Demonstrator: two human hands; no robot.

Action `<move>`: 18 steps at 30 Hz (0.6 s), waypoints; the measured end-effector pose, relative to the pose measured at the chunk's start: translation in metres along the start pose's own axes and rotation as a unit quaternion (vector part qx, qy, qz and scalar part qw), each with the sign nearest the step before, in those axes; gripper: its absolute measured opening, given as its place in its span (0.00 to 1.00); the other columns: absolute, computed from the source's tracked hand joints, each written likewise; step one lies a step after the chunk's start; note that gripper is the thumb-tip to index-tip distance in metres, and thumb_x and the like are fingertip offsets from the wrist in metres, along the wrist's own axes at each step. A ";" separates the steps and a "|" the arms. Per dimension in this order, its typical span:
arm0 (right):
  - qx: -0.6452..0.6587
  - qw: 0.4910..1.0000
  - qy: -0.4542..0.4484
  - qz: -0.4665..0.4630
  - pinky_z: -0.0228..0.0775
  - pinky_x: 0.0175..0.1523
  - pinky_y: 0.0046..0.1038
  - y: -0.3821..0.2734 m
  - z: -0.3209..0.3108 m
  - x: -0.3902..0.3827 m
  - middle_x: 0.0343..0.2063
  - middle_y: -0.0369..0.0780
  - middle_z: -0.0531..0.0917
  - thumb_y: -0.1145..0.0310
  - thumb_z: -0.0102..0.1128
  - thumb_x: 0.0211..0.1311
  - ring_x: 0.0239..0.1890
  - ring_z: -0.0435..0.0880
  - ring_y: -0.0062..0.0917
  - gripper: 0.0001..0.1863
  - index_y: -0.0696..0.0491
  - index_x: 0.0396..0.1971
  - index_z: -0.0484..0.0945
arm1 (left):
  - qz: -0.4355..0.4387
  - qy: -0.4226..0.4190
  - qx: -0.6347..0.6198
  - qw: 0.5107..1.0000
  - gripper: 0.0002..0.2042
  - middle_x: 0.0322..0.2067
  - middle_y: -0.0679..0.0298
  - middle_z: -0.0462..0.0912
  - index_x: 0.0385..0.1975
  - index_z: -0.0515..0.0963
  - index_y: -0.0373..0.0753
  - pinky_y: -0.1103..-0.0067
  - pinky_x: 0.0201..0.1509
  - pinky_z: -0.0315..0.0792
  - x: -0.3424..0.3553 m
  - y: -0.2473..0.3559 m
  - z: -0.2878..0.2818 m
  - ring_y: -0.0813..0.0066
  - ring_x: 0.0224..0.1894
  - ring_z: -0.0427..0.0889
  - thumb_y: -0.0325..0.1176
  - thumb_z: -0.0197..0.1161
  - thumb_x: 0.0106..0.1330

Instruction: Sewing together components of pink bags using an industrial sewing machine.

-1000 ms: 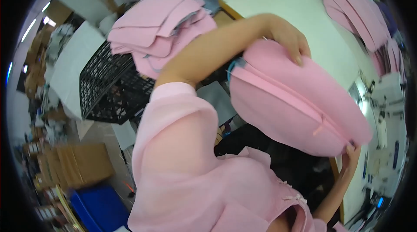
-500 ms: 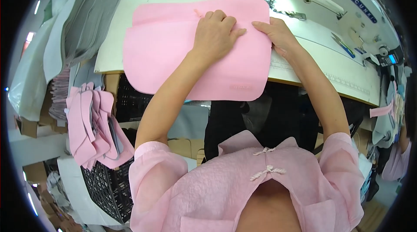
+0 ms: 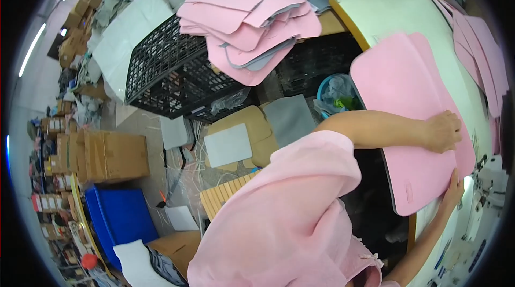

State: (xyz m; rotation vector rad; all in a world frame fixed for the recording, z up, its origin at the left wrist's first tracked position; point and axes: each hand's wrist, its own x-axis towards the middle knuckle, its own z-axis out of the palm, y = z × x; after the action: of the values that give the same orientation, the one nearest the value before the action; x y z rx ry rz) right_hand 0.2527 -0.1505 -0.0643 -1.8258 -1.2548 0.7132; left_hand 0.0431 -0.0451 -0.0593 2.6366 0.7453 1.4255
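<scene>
A large pink panel (image 3: 394, 104) with rounded corners lies partly on the white sewing table (image 3: 370, 13) and overhangs its front edge. It has a second pink layer along its far side, a dark underside edge and a small raised patch near one corner. My left hand (image 3: 444, 131) is closed, its fingers curled down on the panel near that layered edge; the fingertips are partly hidden. Beside the sewing machine (image 3: 485, 195), my right hand (image 3: 455, 190) grips the panel's edge, thumb on top and the other fingers mostly hidden.
A stack of pink and grey pieces (image 3: 252, 18) rests on a black crate (image 3: 171, 67). More pink pieces (image 3: 477, 56) lie at the table's far side. A blue bin (image 3: 324, 93) stands under the table. Cartons (image 3: 110, 155) and a blue tub (image 3: 120, 220) are on the left.
The view has swung left, so the table and panel now appear on the right and the floor and shelves have come in. Both hands stay on the panel, my left hand's fingers more curled.
</scene>
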 end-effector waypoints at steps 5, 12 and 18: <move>0.163 0.986 0.036 0.005 0.65 0.43 0.22 0.006 -0.001 -0.001 0.39 0.41 0.75 0.63 0.51 0.57 0.38 0.73 0.23 0.21 0.62 0.46 0.67 | 0.021 0.117 0.147 0.982 0.09 0.29 0.55 0.73 0.26 0.73 0.36 0.71 0.41 0.66 -0.038 -0.060 -0.163 0.60 0.36 0.71 0.24 0.53 0.42; 0.151 0.988 0.029 -0.003 0.66 0.43 0.22 0.010 -0.008 0.007 0.39 0.40 0.74 0.63 0.51 0.57 0.38 0.73 0.22 0.21 0.62 0.45 0.67 | -0.478 0.494 0.357 0.632 0.13 0.31 0.54 0.74 0.35 0.70 0.27 0.72 0.43 0.66 -0.233 -0.169 -0.419 0.61 0.35 0.72 0.28 0.55 0.49; 0.160 0.987 0.021 0.008 0.65 0.44 0.22 0.012 -0.010 0.006 0.40 0.41 0.74 0.62 0.51 0.57 0.39 0.73 0.22 0.21 0.62 0.45 0.67 | -0.655 0.557 -0.177 0.479 0.26 0.43 0.42 0.64 0.49 0.55 0.25 0.60 0.49 0.65 -0.245 -0.172 -0.452 0.45 0.43 0.67 0.37 0.54 0.57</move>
State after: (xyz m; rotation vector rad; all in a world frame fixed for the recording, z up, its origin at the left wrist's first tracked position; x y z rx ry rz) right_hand 0.2683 -0.1504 -0.0696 -1.5797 -1.0318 0.8303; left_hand -0.4974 -0.0801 -0.0363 -0.0294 1.5880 1.8845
